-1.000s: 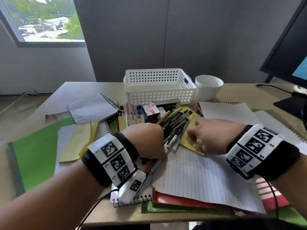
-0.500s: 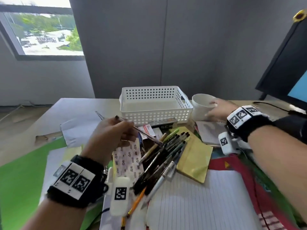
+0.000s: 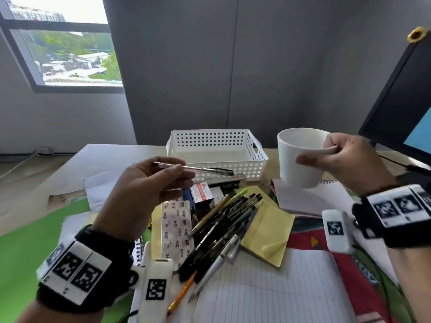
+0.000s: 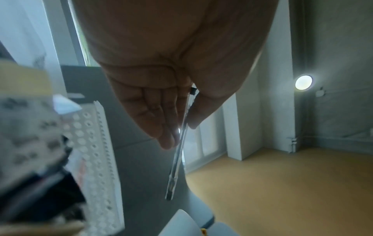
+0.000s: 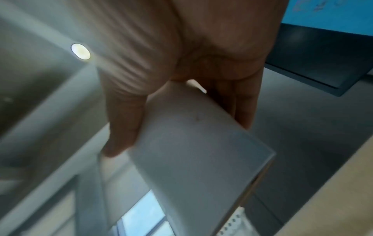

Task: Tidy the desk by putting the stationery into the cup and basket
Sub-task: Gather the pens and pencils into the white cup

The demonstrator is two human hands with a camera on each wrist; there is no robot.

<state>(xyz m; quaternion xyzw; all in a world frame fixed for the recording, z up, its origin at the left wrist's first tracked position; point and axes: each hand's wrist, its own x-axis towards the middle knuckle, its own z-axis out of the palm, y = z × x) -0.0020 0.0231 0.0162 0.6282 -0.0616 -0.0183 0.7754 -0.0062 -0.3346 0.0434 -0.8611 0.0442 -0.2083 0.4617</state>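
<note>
My left hand [image 3: 163, 176] pinches a clear pen with a black cap [image 3: 198, 169] and holds it level above the desk, pointing right; in the left wrist view the pen [image 4: 177, 159] runs out between thumb and fingers. My right hand [image 3: 335, 157] grips the white cup [image 3: 300, 157] and holds it lifted above the desk, right of the white perforated basket [image 3: 217, 141]. The cup [image 5: 193, 143] fills the right wrist view under my fingers. A heap of several pens and pencils [image 3: 221, 229] lies below on the papers.
Yellow sticky pads [image 3: 268, 229], a blister strip [image 3: 176, 231], small boxes [image 3: 203, 194], lined paper [image 3: 268, 290], notebooks and a green folder [image 3: 30, 238] cover the desk. A dark monitor [image 3: 401, 106] stands at the right. A window is at the far left.
My left hand has raised the pen higher and levelled it. My right hand, which was reaching round the cup on the desk, now holds it lifted and nearer to me.
</note>
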